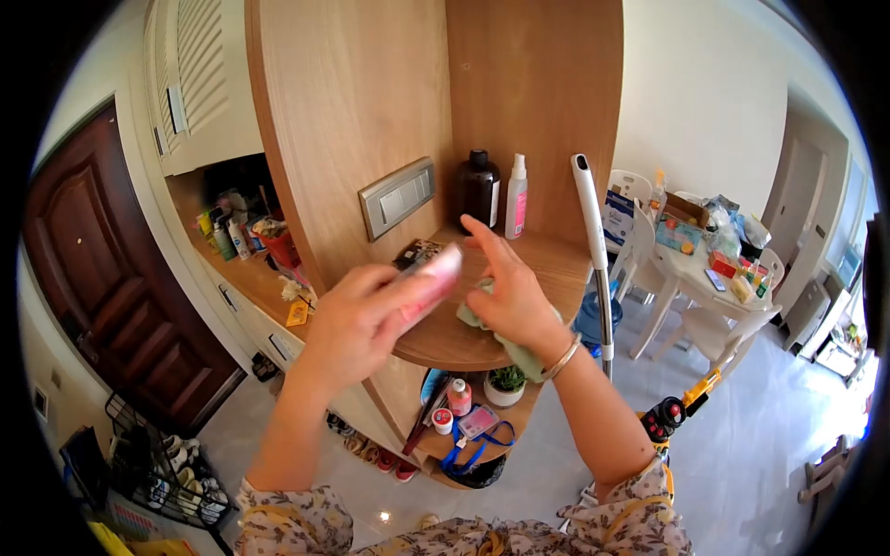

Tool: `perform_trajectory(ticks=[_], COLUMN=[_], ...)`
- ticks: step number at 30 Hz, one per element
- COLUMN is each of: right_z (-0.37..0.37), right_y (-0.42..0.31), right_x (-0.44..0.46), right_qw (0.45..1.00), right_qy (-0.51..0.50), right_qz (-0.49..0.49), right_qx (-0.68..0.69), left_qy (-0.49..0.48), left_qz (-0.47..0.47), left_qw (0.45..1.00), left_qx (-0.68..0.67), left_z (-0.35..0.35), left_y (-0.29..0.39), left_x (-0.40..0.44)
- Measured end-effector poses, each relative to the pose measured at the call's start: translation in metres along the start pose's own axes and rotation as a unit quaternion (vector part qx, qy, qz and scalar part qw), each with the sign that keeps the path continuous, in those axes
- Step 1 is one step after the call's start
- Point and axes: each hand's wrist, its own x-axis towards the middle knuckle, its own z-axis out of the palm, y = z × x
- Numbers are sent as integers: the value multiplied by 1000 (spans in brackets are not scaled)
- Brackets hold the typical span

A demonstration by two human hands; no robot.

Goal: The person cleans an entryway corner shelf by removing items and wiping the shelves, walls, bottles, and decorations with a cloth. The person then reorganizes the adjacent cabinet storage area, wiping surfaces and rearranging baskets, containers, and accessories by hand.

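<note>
My left hand [350, 324] is closed round a pink and white object [434, 287], blurred, perhaps a small bottle; it is held above the wooden shelf [547, 269]. My right hand [514, 301] has a pale green cloth [521, 358] under its palm and lower fingers, with the index finger pointing up and forward. The cloth hangs near the shelf's front edge. Behind my hands a dark brown bottle [477, 193] with a black cap and a pink and white spray bottle [516, 199] stand upright in the corner. A small dark patterned item [419, 252] lies partly hidden behind my left hand.
A switch panel [397, 198] is on the left wooden wall. A white pole [593, 213] leans at the shelf's right. The lower shelf holds a potted plant [505, 385], a pink bottle [460, 397] and a blue lanyard [477, 456]. A cluttered white table [691, 269] stands right.
</note>
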Motion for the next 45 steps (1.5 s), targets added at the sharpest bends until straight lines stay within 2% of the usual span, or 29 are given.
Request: perform_trajectory(ticks=[2,3,4,5,7,8,10,12,14,15,17,19,20,22,24,26,27,28,29,30,31,34,36,38,40,42,43,44,45], right_z=[-6,-7,-8,-13,-8,-6,-7,-7,-3,0,7,9,9,5,4,3,2,7,17,19,22,34,43,46,37,18,6,-6,-18], right_y=[8,5,1,-4,7,11,13,11,8,8,8,6,5,-1,4,22,26,42,65,52,39,26,41,51,55,64,72,79,79], right_x=[1,3,6,10,11,10,16,24,31,31,31,31,32,36,40,55,62,66,69,73,76,85,89,93,92,87,84,82,77], right_qw=[998,992,980,966,971,975,980,984,975,975,968,968,969,964,958,973,974,975,961,947,928,901,916,906,917,926,936,945,945], right_qy=[-55,-126,-194,-243,-229,-214,-193,-174,-208,-211,-225,-226,-225,-246,-263,-224,-206,-202,-206,-212,-221,-272,-240,-278,-267,-257,-242,-226,-226], right_qz=[-9,14,35,84,56,31,5,-21,53,54,112,100,91,99,110,21,76,75,5,38,70,109,78,63,80,94,85,74,71], right_qx=[0,-13,-27,-24,-41,-59,-46,-35,53,55,-21,-34,-45,-29,-13,-55,-58,-58,-184,-238,-291,-319,-311,-313,-285,-259,-241,-223,-225], left_qy=[-102,-128,-129,-79,-24,-25,55,74,97,105,152,217,222,110,91,205,218,217,230,243,196,167,198,222,204,217,186,189,178], left_qz=[-7,12,10,-15,-103,-102,-144,-129,-89,-158,-171,-186,-189,-154,-160,-103,-132,-128,-92,-57,-89,-114,-114,-140,-172,-210,-255,-255,-302], left_qw=[995,991,991,997,987,987,962,964,972,948,934,914,913,970,973,971,966,967,969,967,975,979,973,965,963,945,930,929,903], left_qx=[5,38,41,1,-124,-122,-223,-219,-194,-255,-273,-287,-286,-155,-139,-70,-37,-37,11,58,49,20,23,-18,-30,-124,-187,-188,-248], left_z=[9,14,18,22,21,22,28,33,38,50,50,49,46,34,26,22,15,14,13,13,14,18,14,12,21,43,52,64,76], left_y=[3,-2,-4,-3,1,-2,-18,-35,-46,-43,-29,-23,-22,-19,-20,-25,-21,-23,-26,-28,-21,-23,-22,-18,-23,-33,-37,-43,-50], left_x=[5,6,4,5,5,4,-3,-4,-7,-10,-12,-15,-18,-22,-25,-29,-33,-40,-47,-51,-49,-47,-39,-31,-26,-19,-16,-11,-4])
